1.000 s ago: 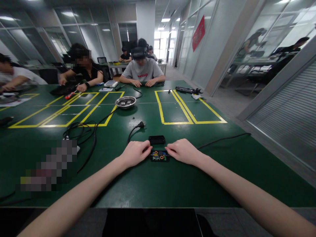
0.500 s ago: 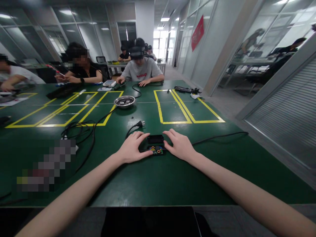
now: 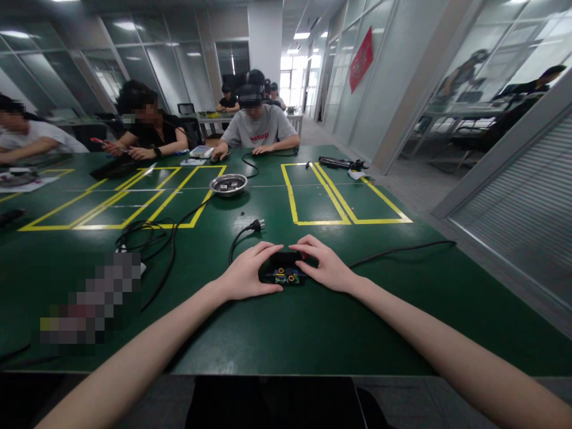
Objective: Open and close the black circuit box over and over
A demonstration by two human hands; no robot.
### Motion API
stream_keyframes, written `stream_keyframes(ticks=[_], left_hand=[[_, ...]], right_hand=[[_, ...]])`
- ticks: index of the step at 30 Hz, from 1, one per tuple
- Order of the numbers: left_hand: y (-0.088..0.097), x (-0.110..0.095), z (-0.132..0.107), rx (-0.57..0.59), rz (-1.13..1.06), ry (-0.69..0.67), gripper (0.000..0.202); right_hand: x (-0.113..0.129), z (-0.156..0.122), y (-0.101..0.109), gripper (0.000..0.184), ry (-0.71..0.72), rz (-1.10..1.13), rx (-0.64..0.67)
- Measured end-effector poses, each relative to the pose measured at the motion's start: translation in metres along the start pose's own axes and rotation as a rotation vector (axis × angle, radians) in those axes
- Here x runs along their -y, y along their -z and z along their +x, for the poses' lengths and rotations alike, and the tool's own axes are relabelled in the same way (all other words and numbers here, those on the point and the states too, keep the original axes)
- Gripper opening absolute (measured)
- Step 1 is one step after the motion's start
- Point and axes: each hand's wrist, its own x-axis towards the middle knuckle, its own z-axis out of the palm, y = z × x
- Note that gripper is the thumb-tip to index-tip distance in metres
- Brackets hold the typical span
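Observation:
A small green circuit board (image 3: 287, 276) with copper-ringed coils sits in a black plastic case half on the green table in front of me. Right behind it is a black case cover (image 3: 285, 257), its hollow side partly in shadow. My left hand (image 3: 245, 271) curves around the left end, thumb along the front edge of the case and fingers at the back of the cover. With its fingers bent over the top and its thumb at the near side, my right hand (image 3: 328, 266) grips the cover's right end. Fingers hide both ends of the parts.
A black power plug (image 3: 256, 226) lies behind my left hand, and a cable (image 3: 402, 247) runs off to the right. Farther back are a metal bowl (image 3: 228, 185) with small parts and yellow tape outlines. Coiled cable (image 3: 145, 235) lies at left. Co-workers sit across the table.
The fingertips of both hands have drawn closer together behind the cover. The cover now shows less of its hollow side and sits nearer the board. The view has shifted slightly.

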Motion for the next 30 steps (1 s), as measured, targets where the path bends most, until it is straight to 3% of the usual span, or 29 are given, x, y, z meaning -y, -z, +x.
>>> stream_keyframes(ticks=[4,16,24,30], left_hand=[[0.002,-0.004,0.0,0.0,-0.036,0.007,0.08],[0.004,-0.007,0.002,0.028,0.002,0.065,0.059],[0.005,-0.01,0.001,0.041,-0.014,0.091,0.043],[0.003,-0.01,0.0,0.04,-0.011,0.059,0.035]], right_hand=[[0.002,0.001,0.001,0.022,-0.052,0.031,0.046],[0.01,-0.001,0.004,0.021,-0.163,0.309,0.028],[0.012,-0.002,0.007,0.017,-0.018,0.358,0.097],[0.012,-0.003,0.009,0.031,0.026,0.24,0.184]])
